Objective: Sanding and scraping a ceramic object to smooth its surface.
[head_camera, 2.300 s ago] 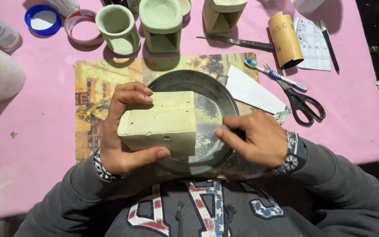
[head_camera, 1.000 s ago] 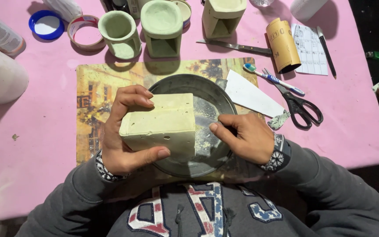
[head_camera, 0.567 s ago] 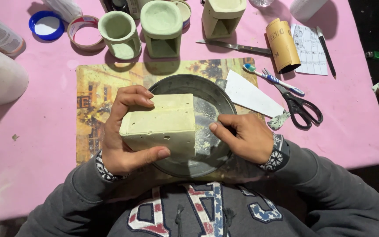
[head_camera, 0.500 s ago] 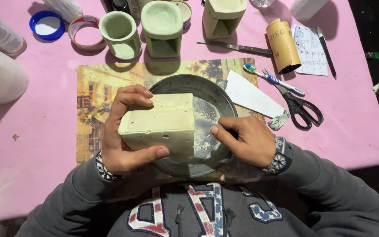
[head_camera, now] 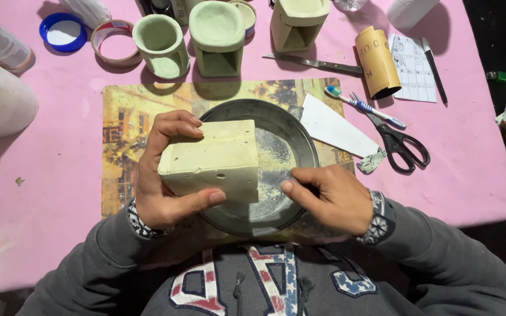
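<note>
My left hand (head_camera: 162, 193) grips a pale green rectangular block (head_camera: 212, 158) with small holes in its faces, fingers over the far side and thumb under the near edge. The block is held over a round grey metal pan (head_camera: 288, 131) dusted with pale powder. My right hand (head_camera: 332, 199) rests on the pan's near right rim with its fingers curled closed, the thumb tip pointing at the block's right face, a small gap away. Nothing shows inside that hand.
The pan sits on a yellow picture mat (head_camera: 124, 117) on a pink table (head_camera: 42, 193). Behind stand green cast cups and holders (head_camera: 159, 38), a tape ring (head_camera: 112, 41), a blue lid (head_camera: 62, 32). Right of the pan lie a sandpaper roll (head_camera: 376, 61), a toothbrush (head_camera: 364, 106), scissors (head_camera: 399, 143) and a knife (head_camera: 314, 63).
My right hand has slid slightly down and away from the block's right face. The left hand keeps the block in the same place over the pan.
</note>
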